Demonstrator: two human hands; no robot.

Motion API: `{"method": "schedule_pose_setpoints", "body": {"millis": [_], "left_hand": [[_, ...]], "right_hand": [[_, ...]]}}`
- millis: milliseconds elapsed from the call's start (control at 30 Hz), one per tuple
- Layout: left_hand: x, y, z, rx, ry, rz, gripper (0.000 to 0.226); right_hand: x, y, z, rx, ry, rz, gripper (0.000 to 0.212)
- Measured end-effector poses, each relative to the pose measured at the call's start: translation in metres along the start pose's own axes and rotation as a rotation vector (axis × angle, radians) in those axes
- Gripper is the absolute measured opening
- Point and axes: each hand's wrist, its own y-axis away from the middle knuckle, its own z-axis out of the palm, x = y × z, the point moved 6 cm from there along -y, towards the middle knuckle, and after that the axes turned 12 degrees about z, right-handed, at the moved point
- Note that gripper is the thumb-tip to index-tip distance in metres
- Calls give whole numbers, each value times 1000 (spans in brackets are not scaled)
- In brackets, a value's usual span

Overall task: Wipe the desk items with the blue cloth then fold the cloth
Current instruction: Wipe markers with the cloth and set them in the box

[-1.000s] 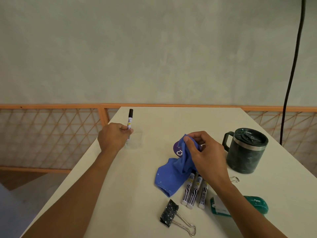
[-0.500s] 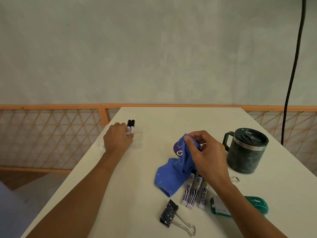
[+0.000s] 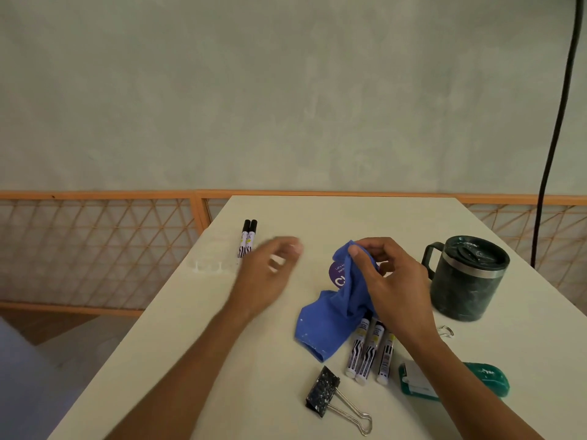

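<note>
Cloth [image 3: 328, 315] pinched at its top by the right hand [image 3: 392, 281], lower end on the desk [image 3: 190, 360].
Left hand [image 3: 266, 277], blurred, hangs loose and empty near two markers [image 3: 247, 238].

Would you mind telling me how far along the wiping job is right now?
Done, apparently: two markers lie set apart at the far left. In hand: the right hand grips the cloth; the left hand is empty. Left: three markers, mug, clip, then folding.

Cloth [image 3: 327, 322] lies left of the mug [image 3: 467, 287] (three markers [image 3: 368, 354] before the cloth).
</note>
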Motion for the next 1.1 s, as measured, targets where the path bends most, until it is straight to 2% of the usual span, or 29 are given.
{"method": "schedule_pose_setpoints", "body": {"millis": [67, 100, 200, 300, 433, 633, 733, 800, 900, 1000, 1033, 1100], "left_hand": [[31, 22, 35, -247, 156, 38, 41], [36, 28, 46, -298, 181, 54, 48], [32, 28, 53, -229, 241, 31, 43], [36, 29, 60, -228, 305, 7, 37], [31, 24, 62, -122, 277, 1, 7], [27, 17, 50, 33, 282, -17, 19], [24, 18, 50, 17, 172, -36, 34], [25, 18, 55, -98, 80, -2, 44], [33, 20, 70, -300, -230, 205, 61], [38, 24, 83, -413, -471, 325, 75], [38, 23, 85, -426, -519, 365, 74], [36, 22, 83, -369, -585, 480, 57]], "right_hand": [[-3, 0, -4, 11, -71, 13, 5], [-4, -1, -6, 15, -113, 31, 8], [-2, -4, -8, 2, -217, 93, 12], [0, -2, -2, -38, -213, 109, 11], [-1, 0, 2, -48, -186, 83, 9], [-1, 3, 0, -22, -164, 60, 8], [-4, 2, -3, 6, -159, 39, 8], [-6, 1, -6, 18, -174, 25, 9], [-9, 4, -1, -28, -176, -6, 12], [-13, 10, 7, -85, -157, -32, 13], [-13, 9, 6, -76, -144, -41, 13], [-11, 7, 0, -22, -104, -59, 13]]}}
